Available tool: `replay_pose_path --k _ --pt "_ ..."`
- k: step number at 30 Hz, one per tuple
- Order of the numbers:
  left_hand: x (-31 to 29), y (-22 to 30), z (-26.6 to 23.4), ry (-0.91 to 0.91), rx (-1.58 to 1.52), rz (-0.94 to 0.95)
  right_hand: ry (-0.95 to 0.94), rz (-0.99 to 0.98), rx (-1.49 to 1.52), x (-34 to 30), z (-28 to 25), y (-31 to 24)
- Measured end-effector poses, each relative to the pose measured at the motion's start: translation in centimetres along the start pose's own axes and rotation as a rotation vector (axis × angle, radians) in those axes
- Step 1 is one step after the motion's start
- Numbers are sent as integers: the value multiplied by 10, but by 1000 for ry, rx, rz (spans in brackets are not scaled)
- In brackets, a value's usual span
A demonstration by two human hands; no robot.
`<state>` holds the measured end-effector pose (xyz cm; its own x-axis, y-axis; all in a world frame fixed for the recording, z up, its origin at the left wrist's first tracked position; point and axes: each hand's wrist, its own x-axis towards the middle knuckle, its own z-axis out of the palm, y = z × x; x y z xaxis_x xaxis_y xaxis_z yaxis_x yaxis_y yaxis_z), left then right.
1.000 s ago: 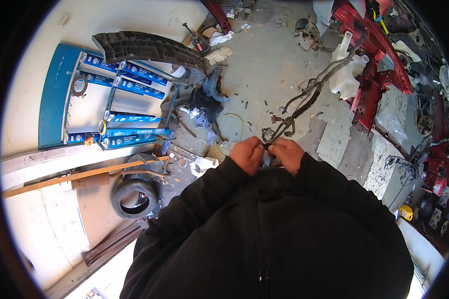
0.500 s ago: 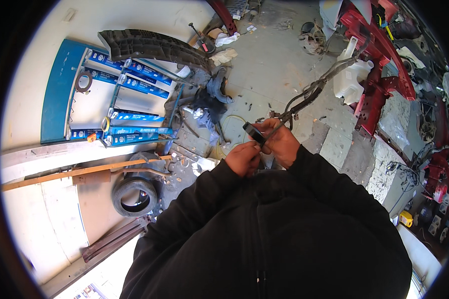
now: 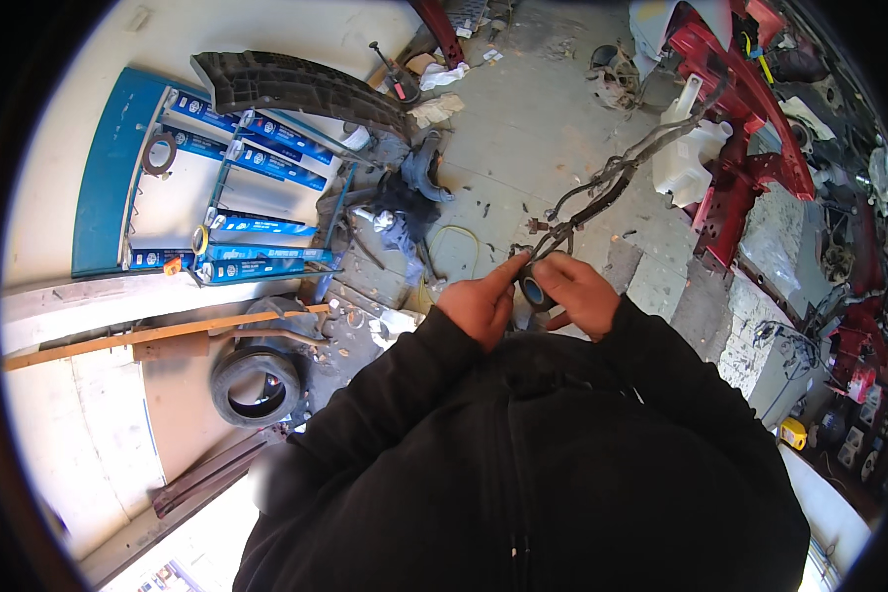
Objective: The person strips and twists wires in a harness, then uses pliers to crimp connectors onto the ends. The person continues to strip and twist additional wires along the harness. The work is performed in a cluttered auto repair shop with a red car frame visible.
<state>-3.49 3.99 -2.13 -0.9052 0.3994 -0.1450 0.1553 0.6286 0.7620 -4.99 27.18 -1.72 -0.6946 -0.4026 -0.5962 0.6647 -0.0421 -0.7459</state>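
Observation:
A dark wiring harness point(image 3: 617, 183) runs from the red car body frame down to my hands in front of my chest. With bent fingers my left hand point(image 3: 477, 304) pinches the harness near its end. My right hand point(image 3: 584, 299) is closed round a small roll of black tape point(image 3: 533, 290), its thumb on top and the pale core facing up. The roll sits between both hands, right against the wires. A brown connector point(image 3: 538, 226) dangles from a branch just beyond my fingers. My fingers partly hide the harness end.
A red car frame point(image 3: 735, 197) with a white plastic reservoir point(image 3: 686, 153) stands at the right. To the left are a blue wire rack point(image 3: 104, 187) of boxes, a black bumper piece point(image 3: 296, 89) and a tire point(image 3: 257, 387). Debris is scattered over the grey floor point(image 3: 523, 128).
The tape roll has turned from edge-on to showing its core and moved slightly right and nearer. My left fingers have moved up onto the harness; my right hand has shifted right and down.

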Motion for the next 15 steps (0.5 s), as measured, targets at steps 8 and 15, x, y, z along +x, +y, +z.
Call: replay_pose_path --k 8,15 --pt "23 -8 10 -52 236 49 95 33 -161 11 7 19" --pt "25 -8 17 -39 171 20 92 169 148 19 9 38"
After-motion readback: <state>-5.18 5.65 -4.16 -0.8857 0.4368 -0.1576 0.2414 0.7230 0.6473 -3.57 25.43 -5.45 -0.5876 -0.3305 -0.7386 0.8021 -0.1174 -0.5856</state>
